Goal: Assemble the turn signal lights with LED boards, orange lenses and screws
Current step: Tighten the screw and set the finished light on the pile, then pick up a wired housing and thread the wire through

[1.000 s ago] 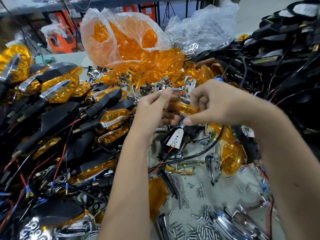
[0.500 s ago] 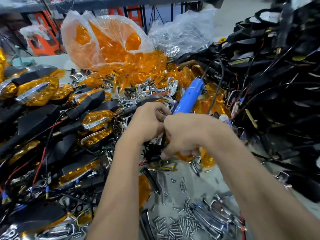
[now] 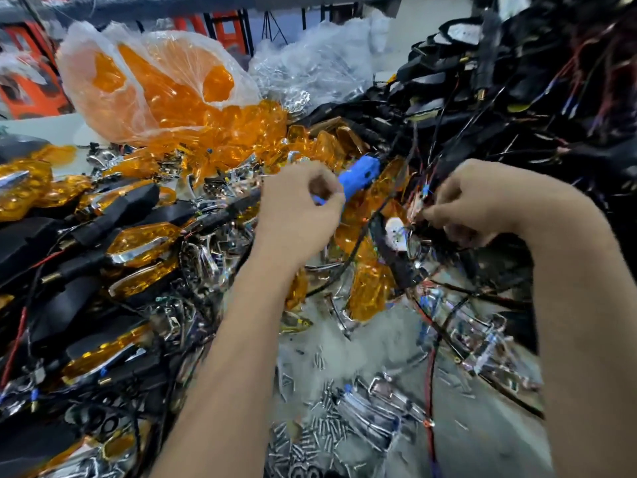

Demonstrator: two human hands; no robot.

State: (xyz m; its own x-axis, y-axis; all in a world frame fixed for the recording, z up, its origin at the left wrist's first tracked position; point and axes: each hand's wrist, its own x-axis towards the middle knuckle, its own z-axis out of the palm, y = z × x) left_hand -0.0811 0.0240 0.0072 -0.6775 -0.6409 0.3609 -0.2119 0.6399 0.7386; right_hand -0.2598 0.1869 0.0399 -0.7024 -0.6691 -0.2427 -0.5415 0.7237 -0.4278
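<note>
Nearest you, loose screws [image 3: 320, 439] lay scattered on the bench. Above them, your left hand [image 3: 303, 210] was curled with its fingers around the blue screwdriver [image 3: 358, 175], which lay over the orange lenses [image 3: 370, 291]. Your right hand [image 3: 472, 205] reached into the black wires [image 3: 517, 108], fingers curled, though the blur hid what it gripped. Just beside it sat a black housing with a white LED board [image 3: 395, 232]. Farther back stood a clear bag of lenses [image 3: 155, 88].

Ahead of me a pale floor [image 3: 406, 39] stretches away under even light. A dark shelf [image 3: 206, 5] runs across the top, with orange stools [image 3: 31, 91] beneath it at left. My grey table [image 3: 365, 343] shows through the clutter.
</note>
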